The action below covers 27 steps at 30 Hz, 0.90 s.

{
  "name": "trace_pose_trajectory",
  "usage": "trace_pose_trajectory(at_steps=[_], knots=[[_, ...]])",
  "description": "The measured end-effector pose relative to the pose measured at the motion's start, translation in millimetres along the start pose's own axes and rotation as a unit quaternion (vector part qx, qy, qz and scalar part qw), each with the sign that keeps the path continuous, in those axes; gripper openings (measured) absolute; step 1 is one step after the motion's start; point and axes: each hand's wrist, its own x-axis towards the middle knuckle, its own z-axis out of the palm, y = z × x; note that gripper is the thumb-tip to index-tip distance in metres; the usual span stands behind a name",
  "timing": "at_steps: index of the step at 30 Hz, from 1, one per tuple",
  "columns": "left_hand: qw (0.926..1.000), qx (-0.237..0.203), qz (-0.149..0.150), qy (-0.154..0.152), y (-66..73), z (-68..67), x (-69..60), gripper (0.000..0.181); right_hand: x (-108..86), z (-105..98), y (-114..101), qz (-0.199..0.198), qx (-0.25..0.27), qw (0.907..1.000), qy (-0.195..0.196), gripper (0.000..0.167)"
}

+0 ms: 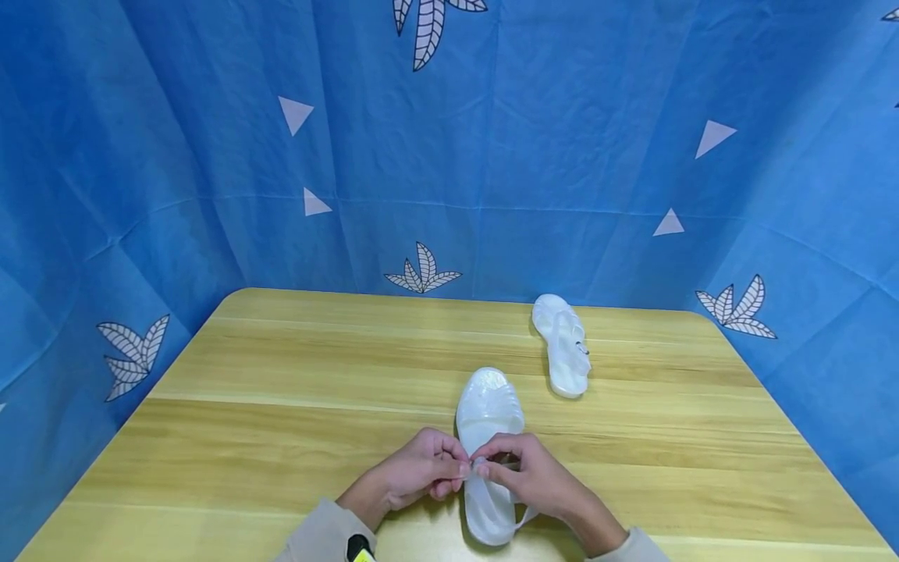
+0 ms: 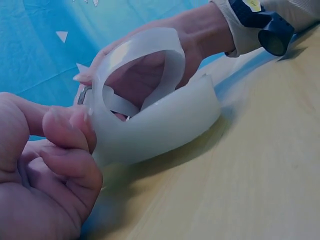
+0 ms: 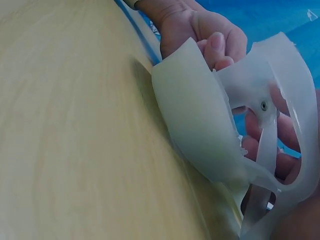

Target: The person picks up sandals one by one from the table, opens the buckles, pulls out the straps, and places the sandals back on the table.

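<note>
As your left hand and right hand pinch the strap in their fingers | white sandal toward your edge of the counter | strap best kept flat, sole steady against rocking

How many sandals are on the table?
2: the near sandal, held by the left hand and right hand; the far sandal, behind it to the right.

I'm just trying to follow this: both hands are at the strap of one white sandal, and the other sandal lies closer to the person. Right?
Not quite: the other sandal lies farther away, near the back edge of the table, as the head view shows. The left hand and right hand are at the strap of one white sandal.
</note>
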Motion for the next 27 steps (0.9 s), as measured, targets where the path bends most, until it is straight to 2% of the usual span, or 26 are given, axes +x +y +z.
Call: trace_pose_trajectory(at_steps=[6,14,17,22,27], knots=[[0.9998,-0.013,0.005,0.011,1.1,1.2,-0.7,0.005,0.8,2,1,-0.003,-0.001,0.9999,0.010,0.020],[0.9996,-0.015,0.001,0.023,4.3,2.8,1.2,0.004,0.8,3,4,-0.048,-0.056,0.9971,0.016,0.018],[0.9998,-0.008,-0.003,0.016,5.6,0.8,1.1,0.005,0.8,3,5,-0.041,-0.055,0.9974,0.019,0.018],[0.9998,0.011,-0.014,0.008,7.9,-2.6,-0.3,0.007,1.4,4,7,-0.003,-0.049,0.9984,0.028,0.016],[0.9982,0.050,-0.028,0.015,11.0,-2.5,-1.6,0.008,1.1,5,5,0.009,-0.035,0.9989,0.031,0.015]])
